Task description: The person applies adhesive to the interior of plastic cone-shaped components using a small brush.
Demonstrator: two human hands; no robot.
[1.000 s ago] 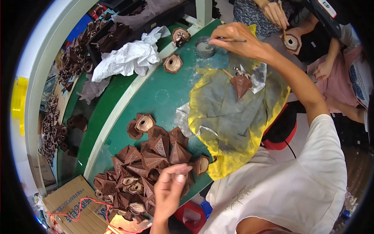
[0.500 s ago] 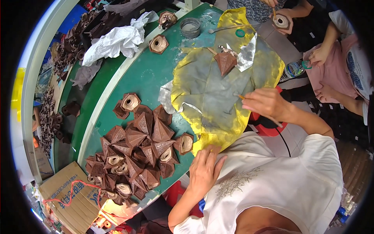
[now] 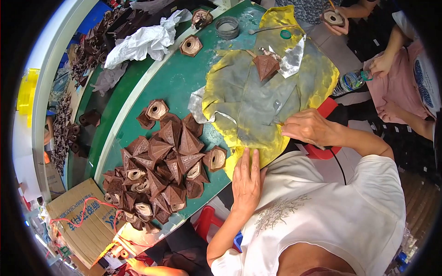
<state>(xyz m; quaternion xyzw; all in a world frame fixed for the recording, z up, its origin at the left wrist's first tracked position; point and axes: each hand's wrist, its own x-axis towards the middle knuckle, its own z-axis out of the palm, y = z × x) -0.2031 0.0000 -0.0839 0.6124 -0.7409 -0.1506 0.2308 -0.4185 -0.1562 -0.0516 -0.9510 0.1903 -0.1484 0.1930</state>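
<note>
My left hand (image 3: 247, 181) lies with straight fingers on the near edge of a yellow cloth (image 3: 271, 158) with large grey stains. My right hand (image 3: 309, 129) is closed at the cloth's right edge, fingertips against the fabric. A thin stick-like handle (image 3: 328, 149) pokes out below it; it looks like a brush, its tip hidden. On the cloth's far part lies a brown faceted, pointed piece (image 3: 265, 67) with small pale bits at its top, beside a crumpled silvery sheet (image 3: 293, 57). A large pile of similar brown pieces (image 3: 159, 161) sits left of my left hand, several showing pale hollow ends.
A round grey tub (image 3: 227, 28) and a green ring (image 3: 285, 34) are at the far side. White plastic (image 3: 142, 41) lies across the curved rail (image 3: 133, 99). Cardboard (image 3: 83, 221) is at lower left. Opposite, one person holds a hexagonal piece (image 3: 333, 18); another sits by a bottle (image 3: 349, 83).
My right hand has moved slightly down and left onto the cloth's edge, and the brush tip no longer shows. My left fingers have straightened. At lower left, another person's arm has appeared.
</note>
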